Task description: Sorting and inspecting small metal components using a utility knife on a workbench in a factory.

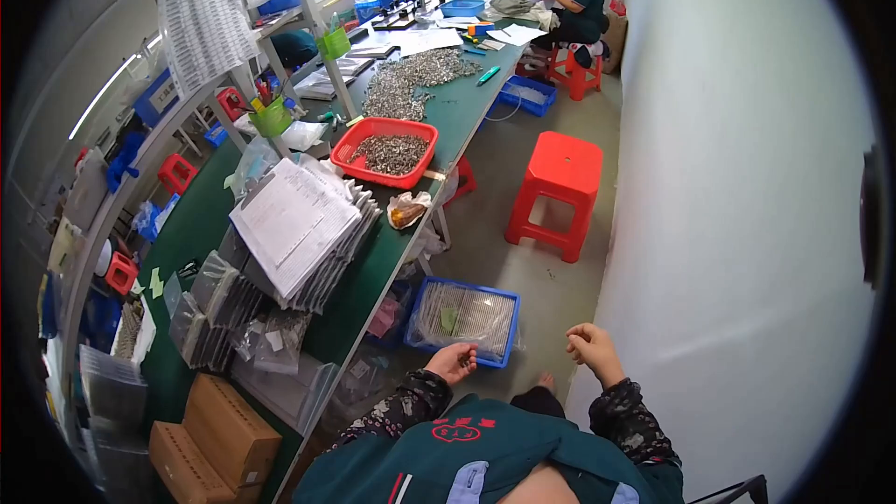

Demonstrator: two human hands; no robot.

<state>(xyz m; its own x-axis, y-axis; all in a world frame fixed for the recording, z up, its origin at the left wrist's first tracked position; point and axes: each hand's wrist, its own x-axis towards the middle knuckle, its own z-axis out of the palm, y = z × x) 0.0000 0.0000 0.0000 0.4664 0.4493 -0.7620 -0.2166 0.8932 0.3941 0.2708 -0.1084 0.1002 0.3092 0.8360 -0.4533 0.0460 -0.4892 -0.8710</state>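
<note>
My left hand [453, 363] hangs by the near rim of a blue crate [512, 329] on the floor, its fingers loosely curled in, with nothing seen in them. Inside the crate lie rows of thin, pale pieces under clear plastic, with a small green slip [450, 319] on top. My right hand [595, 353] is raised near the white wall, fingers bent and closed, with no object showing. Both forearms wear dark flowered sleeves. Neither hand touches the crate or the workbench.
The green workbench [359, 303] at left bears stacked papers [297, 224], a red basket [342, 151] of small metal parts, a loose metal pile [411, 79] and cardboard boxes [229, 429]. A red stool [565, 163] stands ahead; a seated person [581, 0] works at the far end.
</note>
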